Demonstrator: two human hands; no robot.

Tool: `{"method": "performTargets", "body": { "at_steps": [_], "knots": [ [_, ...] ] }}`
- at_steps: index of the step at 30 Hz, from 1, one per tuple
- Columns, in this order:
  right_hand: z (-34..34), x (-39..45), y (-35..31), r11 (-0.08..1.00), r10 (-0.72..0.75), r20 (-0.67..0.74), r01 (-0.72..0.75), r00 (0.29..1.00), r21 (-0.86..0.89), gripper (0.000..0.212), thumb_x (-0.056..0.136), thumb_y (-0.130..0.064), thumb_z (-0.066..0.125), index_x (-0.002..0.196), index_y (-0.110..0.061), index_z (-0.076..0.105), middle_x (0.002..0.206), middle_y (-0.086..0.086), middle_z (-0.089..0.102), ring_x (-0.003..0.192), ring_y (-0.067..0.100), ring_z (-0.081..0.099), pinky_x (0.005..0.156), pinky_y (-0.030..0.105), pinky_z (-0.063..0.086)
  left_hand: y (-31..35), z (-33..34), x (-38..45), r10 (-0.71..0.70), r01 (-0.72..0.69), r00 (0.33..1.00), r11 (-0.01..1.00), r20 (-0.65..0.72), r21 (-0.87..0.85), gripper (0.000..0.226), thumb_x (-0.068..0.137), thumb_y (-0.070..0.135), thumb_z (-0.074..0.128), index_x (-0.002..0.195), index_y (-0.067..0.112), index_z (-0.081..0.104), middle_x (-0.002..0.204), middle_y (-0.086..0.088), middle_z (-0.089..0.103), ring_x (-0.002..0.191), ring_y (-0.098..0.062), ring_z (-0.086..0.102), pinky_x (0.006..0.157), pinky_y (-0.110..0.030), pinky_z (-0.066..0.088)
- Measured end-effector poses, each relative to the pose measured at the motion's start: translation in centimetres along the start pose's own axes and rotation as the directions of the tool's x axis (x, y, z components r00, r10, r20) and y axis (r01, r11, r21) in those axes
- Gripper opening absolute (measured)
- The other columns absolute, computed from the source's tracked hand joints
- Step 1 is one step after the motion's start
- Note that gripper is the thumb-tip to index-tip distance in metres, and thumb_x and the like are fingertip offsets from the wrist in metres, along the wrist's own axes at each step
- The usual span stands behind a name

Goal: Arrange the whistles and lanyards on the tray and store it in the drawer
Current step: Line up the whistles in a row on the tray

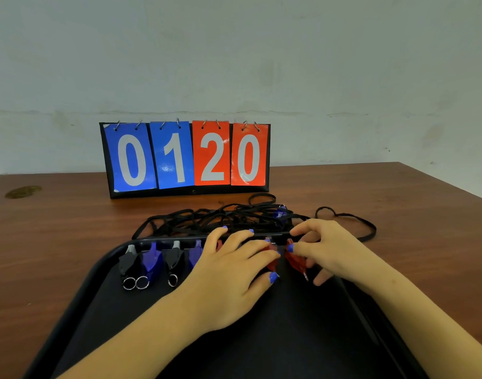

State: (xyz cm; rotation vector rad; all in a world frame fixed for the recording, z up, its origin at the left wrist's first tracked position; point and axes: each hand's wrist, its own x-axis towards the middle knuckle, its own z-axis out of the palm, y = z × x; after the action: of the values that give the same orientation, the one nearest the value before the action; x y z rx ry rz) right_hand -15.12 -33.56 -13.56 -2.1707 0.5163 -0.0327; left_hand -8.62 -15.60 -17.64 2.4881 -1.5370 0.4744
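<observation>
Both hands are over the far end of the black tray point(78, 291), lining up whistles along its far rim. Four already sit in a row at far left: black whistle point(127, 262), blue whistle point(151, 262), second black point(174, 260), second blue point(195, 255), mouthpieces toward the rim, rings pointing near.

The left hand point(234, 272) lies fingers spread and fairly straight over a red whistle point(272, 262), pressing or steadying it; I see no curl round it. The right hand point(324, 250) has thumb and fingertips pinched on another red whistle point(295, 259), its ring hanging toward the near side.

To do this well, I'd say: set that right-hand whistle down beside its red neighbour, mouthpiece up against the rim like the rest, ring trailing near, keeping the same spacing so the row reads straight.

Just beyond the rim the lanyards point(215, 218) lie in a black tangle on the bench point(56, 220), one loop straying off right, and one more blue whistle point(279, 213) is caught in the heap. That tangle touches the rim, so dragging a hand back could snag a cord.

Room looks generous: the tray's whole near half is bare, and the bench is open left and right. The scoreboard point(185, 157) stands behind the lanyards, close enough to knock when reaching far. No drawer is in view.
</observation>
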Motion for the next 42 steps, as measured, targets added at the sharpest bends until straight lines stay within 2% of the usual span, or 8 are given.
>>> {"method": "performTargets", "body": {
  "at_steps": [13,18,21,25,29,33,38,42],
  "knots": [
    [0.3,0.2,0.2,0.998,-0.061,0.069,0.058,0.996,0.038,0.042,0.084,-0.006,0.063,0.122,-0.018,0.053,0.115,0.0,0.05,0.08,0.012,0.059,0.048,0.022,0.055,-0.9,-0.2,0.2,0.02,-0.028,0.988,0.998,-0.151,-0.052,0.036,0.088,0.034,0.036,0.115,0.032,0.059,0.112,0.016,0.063,0.116,-0.006,0.047,0.101,-0.028,0.018],
    [0.2,0.4,0.3,0.995,-0.069,0.074,0.064,0.995,0.071,0.037,0.085,-0.007,0.062,0.119,-0.019,0.055,0.118,0.002,0.053,0.079,0.015,0.061,0.046,0.021,0.054,-2.5,-1.8,0.7,-0.27,0.221,0.929,0.953,-0.252,-0.207,0.043,0.077,0.018,0.036,0.11,0.025,0.064,0.107,0.009,0.065,0.11,-0.013,0.051,0.095,-0.023,0.018],
    [0.3,0.5,0.3,0.996,-0.081,0.083,0.077,0.993,0.04,0.036,0.085,-0.01,0.063,0.117,-0.022,0.055,0.117,0.0,0.052,0.083,0.015,0.062,0.048,0.021,0.054,-3.1,-2.1,0.6,-0.302,0.281,0.908,0.953,-0.289,-0.112,0.039,0.077,0.021,0.034,0.095,0.024,0.068,0.093,0.01,0.068,0.096,-0.016,0.058,0.087,-0.024,0.021],
    [0.3,0.5,0.4,0.995,-0.099,0.078,0.098,0.992,0.012,0.039,0.085,-0.014,0.065,0.122,-0.02,0.056,0.117,-0.002,0.054,0.083,0.014,0.063,0.049,0.021,0.053,-3.2,-1.9,0.5,-0.241,0.24,0.944,0.97,-0.228,-0.032,0.038,0.072,0.028,0.033,0.085,0.026,0.068,0.083,0.014,0.067,0.088,-0.014,0.06,0.087,-0.026,0.023],
    [0.4,0.4,0.4,0.993,-0.113,0.063,0.113,0.992,-0.011,0.039,0.086,-0.016,0.063,0.124,-0.019,0.056,0.117,-0.002,0.055,0.081,0.012,0.063,0.05,0.02,0.053,-3.2,-1.2,0.3,-0.179,0.18,0.973,0.984,-0.144,-0.008,0.037,0.072,0.04,0.039,0.094,0.031,0.067,0.089,0.018,0.066,0.093,-0.01,0.059,0.089,-0.024,0.021],
    [0.3,0.4,0.5,0.993,-0.116,0.066,0.118,0.991,-0.023,0.041,0.085,-0.014,0.064,0.124,-0.021,0.055,0.101,-0.007,0.057,0.047,-0.002,0.06,0.048,0.017,0.05,-3.3,-0.7,0.3,-0.137,0.138,0.986,0.99,-0.1,0.009,0.04,0.074,0.048,0.039,0.1,0.033,0.066,0.091,0.019,0.066,0.094,-0.01,0.06,0.089,-0.025,0.02],
    [0.2,0.5,0.6,0.99,-0.12,0.065,0.124,0.991,-0.067,0.044,0.084,-0.015,0.065,0.125,-0.025,0.055,0.106,0.001,0.055,0.039,0.004,0.058,0.054,0.017,0.052,-3.2,-0.8,0.5,-0.138,0.136,0.99,0.99,-0.041,-0.031,0.062,0.075,0.054,0.019,0.117,0.033,0.059,0.115,0.016,0.06,0.117,-0.009,0.046,0.095,-0.025,0.013],
    [0.4,0.6,0.6,0.986,-0.135,0.058,0.14,0.989,-0.089,0.044,0.083,-0.016,0.066,0.124,-0.027,0.055,0.108,0.0,0.057,0.039,0.004,0.057,0.055,0.019,0.053,-3.1,-0.7,0.4,-0.138,0.137,0.99,0.99,-0.029,-0.036,0.069,0.073,0.054,0.011,0.123,0.034,0.055,0.121,0.019,0.055,0.121,-0.005,0.039,0.095,-0.023,0.01]
  ]
}}
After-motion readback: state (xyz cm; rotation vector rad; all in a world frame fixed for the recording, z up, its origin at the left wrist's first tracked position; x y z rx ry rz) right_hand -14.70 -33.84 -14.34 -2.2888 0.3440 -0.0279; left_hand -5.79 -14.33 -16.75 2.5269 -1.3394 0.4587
